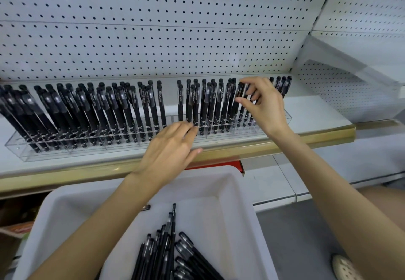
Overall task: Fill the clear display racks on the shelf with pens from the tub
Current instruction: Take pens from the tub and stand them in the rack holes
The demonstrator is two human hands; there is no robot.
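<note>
Pinching 1 seemingly light, stiff pen [240, 90] mid-barrel with the right hand [266, 104]; left hand's [173, 148] straight, pressed-together fingers touch another pen [195, 104].

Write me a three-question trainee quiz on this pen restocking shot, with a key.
1. True or false: the white plastic tub is empty.
2. Where is the widest pen-free gap in the long clear acrylic display rack? A) far left end B) near the middle, just above the left hand C) far right end
3. Fill in: the ____ hand's fingers curl round upright black pens in the rack's right part.
Key: 1 false, loose black pens lie in it; 2 B; 3 right hand.
</note>
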